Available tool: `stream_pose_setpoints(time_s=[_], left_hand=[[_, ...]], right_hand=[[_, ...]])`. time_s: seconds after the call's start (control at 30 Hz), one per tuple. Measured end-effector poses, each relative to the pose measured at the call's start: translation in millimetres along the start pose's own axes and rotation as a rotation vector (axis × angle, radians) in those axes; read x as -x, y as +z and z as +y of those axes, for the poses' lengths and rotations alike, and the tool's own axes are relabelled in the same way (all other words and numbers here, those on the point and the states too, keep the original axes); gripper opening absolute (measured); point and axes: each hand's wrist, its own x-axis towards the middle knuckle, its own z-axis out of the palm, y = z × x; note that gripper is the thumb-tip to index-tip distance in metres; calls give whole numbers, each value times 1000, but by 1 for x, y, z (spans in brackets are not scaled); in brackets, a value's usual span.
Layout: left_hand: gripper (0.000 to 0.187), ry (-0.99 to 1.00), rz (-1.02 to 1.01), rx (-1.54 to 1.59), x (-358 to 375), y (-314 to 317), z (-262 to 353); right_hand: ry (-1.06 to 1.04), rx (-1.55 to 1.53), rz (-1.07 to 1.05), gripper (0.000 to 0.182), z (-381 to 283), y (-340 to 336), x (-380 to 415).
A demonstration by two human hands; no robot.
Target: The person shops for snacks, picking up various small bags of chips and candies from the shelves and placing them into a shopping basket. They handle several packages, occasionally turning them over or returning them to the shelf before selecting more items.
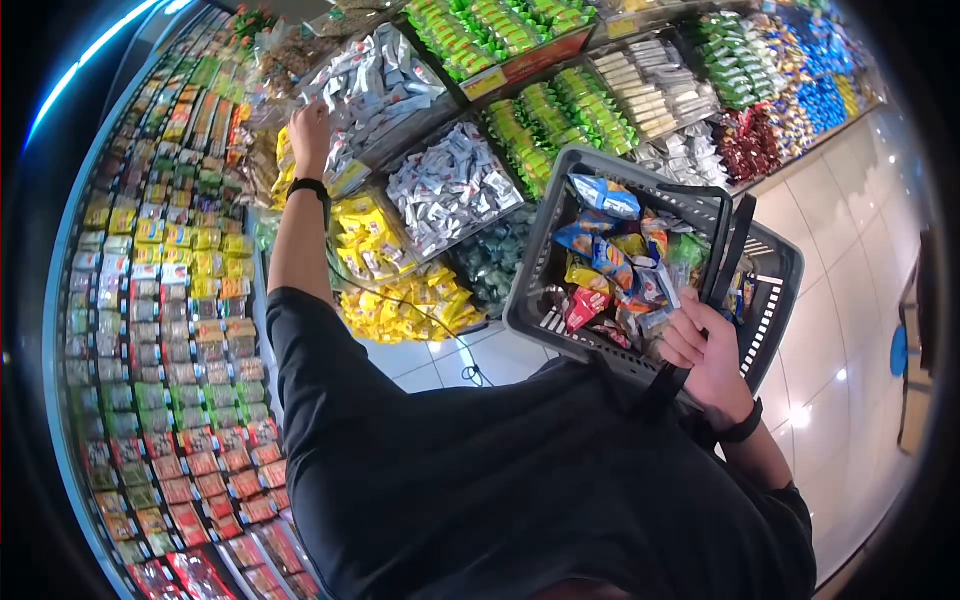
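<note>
My left hand (310, 135) is stretched out to the upper left, at the left edge of a bin of silver-white snack packets (380, 85). Its fingers look curled in, and what they hold, if anything, is hidden. Wrapped around the black handle (728, 255) of a grey shopping basket (790, 270) is my right hand (700, 350). Inside the basket lie mixed snack packets, among them a blue one (605, 196), a red one (586, 308) and a yellow one (586, 275). The basket hangs tilted in front of my body.
Yellow packets (405, 305), smaller silver packets (455, 185) and green packets (560, 120) fill bins ahead. A tall shelf of packaged goods (160, 330) runs along my left. A thin cable (400, 303) crosses the yellow packets. White floor tiles (830, 330) lie to the right.
</note>
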Motion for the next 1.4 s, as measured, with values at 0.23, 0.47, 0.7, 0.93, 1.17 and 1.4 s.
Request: stream_pose_setpoints(time_s=[0.23,0.47,0.7,0.93,1.17,1.4], left_hand=[[13,-18,108,20,24,6,6],[22,-260,270,108,39,5,17],[23,114,214,431,74,-56,177],[24,713,-570,873,183,-64,385],[18,938,-524,779,200,-40,443],[19,904,-362,681,183,-54,404]], right_hand=[[-88,-14,45,26,29,22,5],[-117,-20,-18,28,43,22,3],[-75,-18,-91,17,50,27,-1],[-59,-54,-120,13,65,33,0],[-53,20,-34,31,76,40,5],[-86,-3,4,12,79,40,-3]])
